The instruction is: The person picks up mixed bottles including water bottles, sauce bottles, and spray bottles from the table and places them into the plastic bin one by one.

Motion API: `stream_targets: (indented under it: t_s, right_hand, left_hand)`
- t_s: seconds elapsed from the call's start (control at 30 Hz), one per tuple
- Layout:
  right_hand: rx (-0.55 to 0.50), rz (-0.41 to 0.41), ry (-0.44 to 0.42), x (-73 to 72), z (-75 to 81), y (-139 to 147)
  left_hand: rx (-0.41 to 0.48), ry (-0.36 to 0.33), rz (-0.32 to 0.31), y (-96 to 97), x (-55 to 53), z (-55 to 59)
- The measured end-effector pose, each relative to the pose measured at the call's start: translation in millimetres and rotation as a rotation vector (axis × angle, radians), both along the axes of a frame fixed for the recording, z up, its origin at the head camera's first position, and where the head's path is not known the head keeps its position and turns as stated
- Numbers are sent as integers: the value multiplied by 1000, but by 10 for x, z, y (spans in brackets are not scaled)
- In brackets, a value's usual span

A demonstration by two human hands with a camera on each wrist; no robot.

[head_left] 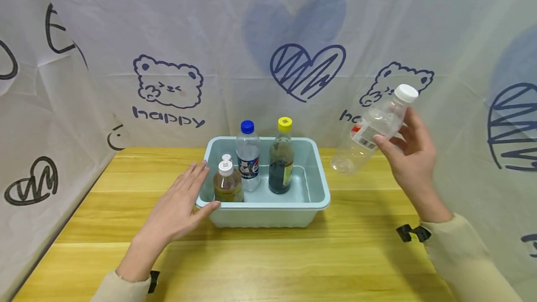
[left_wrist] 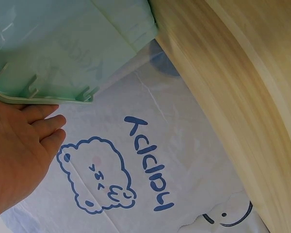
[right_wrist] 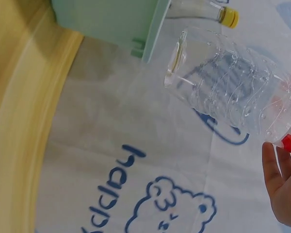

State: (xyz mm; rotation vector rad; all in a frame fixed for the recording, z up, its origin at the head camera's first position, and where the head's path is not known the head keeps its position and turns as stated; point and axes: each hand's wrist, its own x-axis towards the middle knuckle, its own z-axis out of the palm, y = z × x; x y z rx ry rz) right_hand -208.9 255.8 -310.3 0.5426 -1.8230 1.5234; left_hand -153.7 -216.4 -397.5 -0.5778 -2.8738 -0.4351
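Note:
My right hand (head_left: pixel 413 157) grips a clear plastic bottle (head_left: pixel 379 122) with a white cap, held tilted in the air to the right of the light-blue plastic bin (head_left: pixel 268 218). In the right wrist view the bottle's ribbed base (right_wrist: pixel 223 77) points toward the bin's side. My left hand (head_left: pixel 178 204) rests with straight fingers along the bin's left rim, thumb at the front corner. Inside the bin stand a blue-capped Pepsi bottle (head_left: pixel 248 162), a yellow-capped bottle of dark liquid (head_left: pixel 282 167) and a white-capped brownish bottle (head_left: pixel 228 185). Behind that last one, another white cap (head_left: pixel 227 157) shows, its bottle mostly hidden.
The bin stands on a wooden table (head_left: pixel 268 264) with yellowish grain. A white cloth (head_left: pixel 235 27) printed with hearts, bears and the word "happy" hangs behind the table and along both sides.

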Motion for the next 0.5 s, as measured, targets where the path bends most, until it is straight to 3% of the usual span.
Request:
stream_targets:
  t_s: [0.27,0.5]
  right_hand:
    - [132,15,10,5,78,-206]
    - [181,32,-24,-1,47,-396]
  left_hand:
    - [-4,11,1,0,-3,-10]
    - [-8,2,6,-3,1,-5]
